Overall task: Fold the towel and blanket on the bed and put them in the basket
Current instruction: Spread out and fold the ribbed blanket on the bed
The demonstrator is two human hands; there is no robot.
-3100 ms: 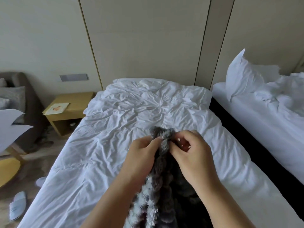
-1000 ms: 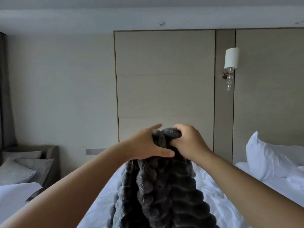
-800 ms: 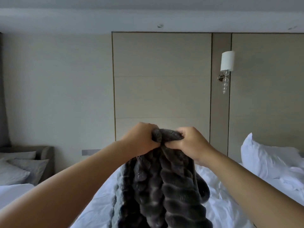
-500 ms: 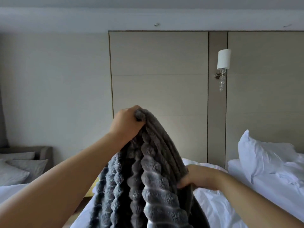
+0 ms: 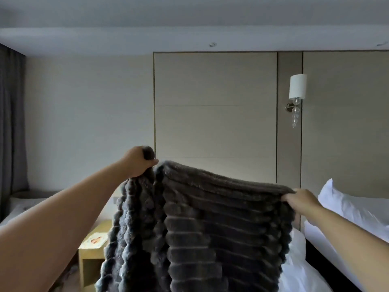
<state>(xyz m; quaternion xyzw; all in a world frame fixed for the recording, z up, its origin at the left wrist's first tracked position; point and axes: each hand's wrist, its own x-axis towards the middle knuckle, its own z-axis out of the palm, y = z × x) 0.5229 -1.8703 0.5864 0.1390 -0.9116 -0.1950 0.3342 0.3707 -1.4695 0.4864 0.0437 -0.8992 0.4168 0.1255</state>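
A dark grey ribbed plush blanket [image 5: 210,228] hangs in the air in front of me, spread between both hands. My left hand [image 5: 137,162] grips its upper left corner, raised high. My right hand [image 5: 301,201] pinches the upper right edge, lower and far to the right. The blanket's left part hangs bunched in folds; the rest is stretched flat. It covers most of the white bed [image 5: 299,270] below. No towel or basket is in view.
A wooden nightstand [image 5: 92,256] with a card on top stands left of the bed. A second bed with a white pillow [image 5: 345,207] lies on the right. A wall lamp [image 5: 296,89] hangs on the headboard panel. A grey curtain is at the far left.
My hands were together on the bunched blanket. My right hand has slid along the top edge out to the right, spreading the blanket wide, while my left hand stayed raised.
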